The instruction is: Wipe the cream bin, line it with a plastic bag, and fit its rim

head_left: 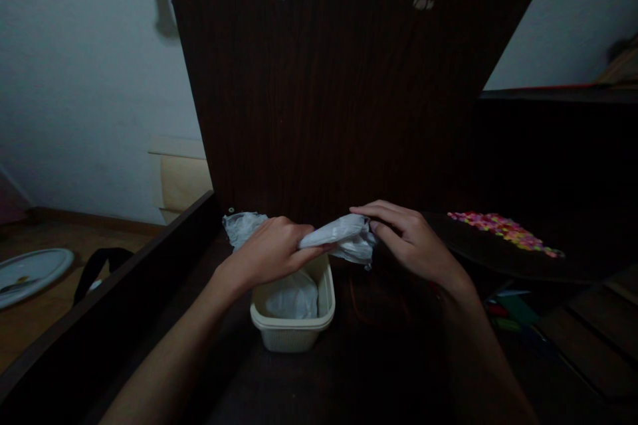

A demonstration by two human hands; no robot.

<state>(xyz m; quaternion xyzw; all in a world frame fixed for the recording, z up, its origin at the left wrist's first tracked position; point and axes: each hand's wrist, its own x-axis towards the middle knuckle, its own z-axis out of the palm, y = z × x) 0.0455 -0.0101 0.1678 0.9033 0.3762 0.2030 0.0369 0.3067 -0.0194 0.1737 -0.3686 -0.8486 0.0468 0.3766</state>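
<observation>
A crumpled white plastic bag (333,232) is stretched between my hands above a cream plastic container (294,332). My left hand (274,246) is closed around one part of it, thumb and fingers pointing right. At the bag's right end, my right hand (409,239) pinches it with thumb and fingertips. Inside the container lies another folded white plastic bag (294,295). More crumpled white plastic (244,226) shows behind my left hand; whether it belongs to the held bag I cannot tell.
The container stands on a dark wooden surface (224,358) with a raised left edge (124,292). A tall dark panel (323,93) rises behind. Small colourful pieces (503,232) lie on a shelf at right. A white plate-like object (34,272) is at lower left.
</observation>
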